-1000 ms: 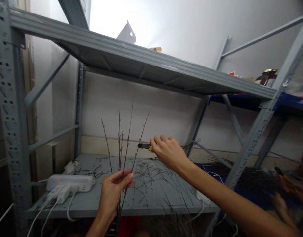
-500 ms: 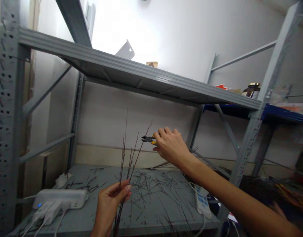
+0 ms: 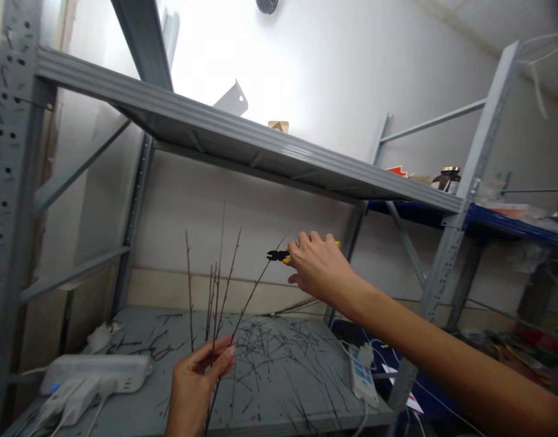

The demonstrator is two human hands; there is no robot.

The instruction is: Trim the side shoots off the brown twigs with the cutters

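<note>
- Head view, as I read it from my remote station: a grey steel shelf at work height, seen from above its front edge.
- The left hand hangs over the shelf's front edge, fingers and thumb closed around the stems of a bunch of bare twigs – a firm pinch, not released.
- The twigs stand long axis upright above the shelf, fanning at the tips, with one thin stem slanting up and to the right.
- The right hand, raised above the shelf and further right, is clenched around yellow-handled diagonal cutters, nose pointing left.
- That nose sits just beside the slanted stem – the right hand is the nearer one to it at the top, though I cannot tell whether they touch, or whether the cutters are open.
- Snipped twig pieces lie scattered across the shelf, with a white power strip at its left end and a white extension socket off its right end.
</note>
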